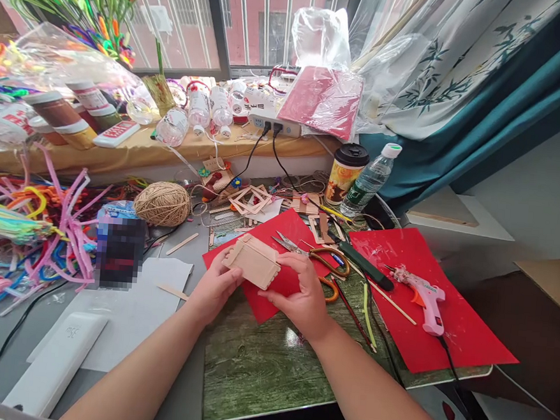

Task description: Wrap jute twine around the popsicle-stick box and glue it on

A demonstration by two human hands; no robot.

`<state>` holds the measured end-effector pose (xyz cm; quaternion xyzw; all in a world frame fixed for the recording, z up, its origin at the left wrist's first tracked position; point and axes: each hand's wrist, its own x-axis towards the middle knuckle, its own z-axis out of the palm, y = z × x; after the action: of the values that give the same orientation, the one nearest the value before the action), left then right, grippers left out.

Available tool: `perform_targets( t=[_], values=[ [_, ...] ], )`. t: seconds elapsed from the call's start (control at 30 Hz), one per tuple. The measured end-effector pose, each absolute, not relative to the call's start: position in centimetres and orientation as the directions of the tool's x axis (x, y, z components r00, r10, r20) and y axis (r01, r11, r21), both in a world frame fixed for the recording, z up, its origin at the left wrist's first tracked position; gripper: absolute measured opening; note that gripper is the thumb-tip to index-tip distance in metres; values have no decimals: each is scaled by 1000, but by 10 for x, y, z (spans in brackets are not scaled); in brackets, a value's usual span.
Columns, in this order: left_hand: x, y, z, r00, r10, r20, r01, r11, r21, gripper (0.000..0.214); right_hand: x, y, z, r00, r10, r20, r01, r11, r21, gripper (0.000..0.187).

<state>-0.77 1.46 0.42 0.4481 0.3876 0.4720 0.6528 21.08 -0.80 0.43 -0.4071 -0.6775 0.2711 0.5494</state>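
A small panel of popsicle sticks is held up above a red sheet, tilted toward me. Its sticks lie side by side, with rounded ends along the right edge and a crosspiece near each end. My left hand grips its left side, thumb on the lower edge. At the right end, my right hand pinches the panel between thumb and fingers. Scissors with orange-brown handles lie just behind my right hand, their blades pointing left.
A pink hot glue gun rests on a second red sheet at right, its cord running off the front. A twine ball, coffee cup and water bottle stand behind. Pipe cleaners crowd the left; a white power bank lies nearer.
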Motion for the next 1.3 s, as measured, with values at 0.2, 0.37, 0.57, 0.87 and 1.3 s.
perform_targets(
  t=[0.2,0.37,0.57,0.87,1.3],
  values=[
    [-20,11,6,162,958,237,254,-272,928,126,207,-4,-5,-23,914,406,47,407,-912,68],
    [-15,-2,10,370,911,181,400,-332,854,124,202,0,-8,-93,959,269,-90,261,-961,95],
    [-25,5,16,76,961,265,77,-270,960,71,201,-2,-7,-117,964,238,-134,222,-966,76],
    [-43,24,31,-297,947,126,-252,-205,946,54,198,-15,-8,-52,936,349,100,352,-930,80],
    [-46,22,30,-211,975,65,-341,-136,930,50,186,-21,-23,149,942,300,295,247,-923,93]
  ],
)
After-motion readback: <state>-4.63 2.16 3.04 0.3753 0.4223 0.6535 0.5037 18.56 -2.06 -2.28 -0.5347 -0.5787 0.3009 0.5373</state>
